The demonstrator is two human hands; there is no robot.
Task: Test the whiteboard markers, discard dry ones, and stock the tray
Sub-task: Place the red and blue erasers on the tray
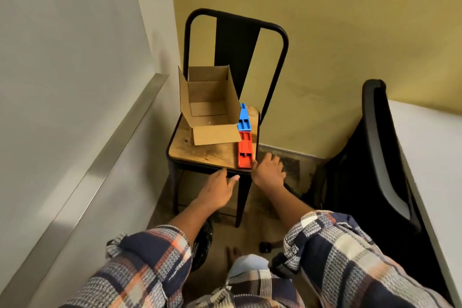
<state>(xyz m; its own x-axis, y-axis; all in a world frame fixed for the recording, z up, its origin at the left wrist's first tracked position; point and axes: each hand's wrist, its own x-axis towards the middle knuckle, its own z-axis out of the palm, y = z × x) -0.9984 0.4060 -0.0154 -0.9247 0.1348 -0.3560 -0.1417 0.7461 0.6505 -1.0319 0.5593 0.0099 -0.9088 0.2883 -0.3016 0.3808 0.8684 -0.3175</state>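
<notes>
Red plastic tray [245,150] lies along the right edge of the chair [200,155] seat, with a blue tray [243,119] just beyond it and a cardboard box [210,107] to their left. It looks light, stiff and slick, best pinched across its side walls. Both hands are open and empty: the right hand [268,170] is just beside its near end, the left hand [220,187] at the seat's front edge.

A black metal chair [237,45] with a wooden seat stands in the corner. On the seat sits an open cardboard box [210,107]. A blue holder [243,120] and a red holder [245,150] lie end to end along its right side. The person's left hand [220,190], fingers relaxed, hovers at the seat's front edge. The right hand [268,170] is at the front right corner, just beside the red holder.
</notes>
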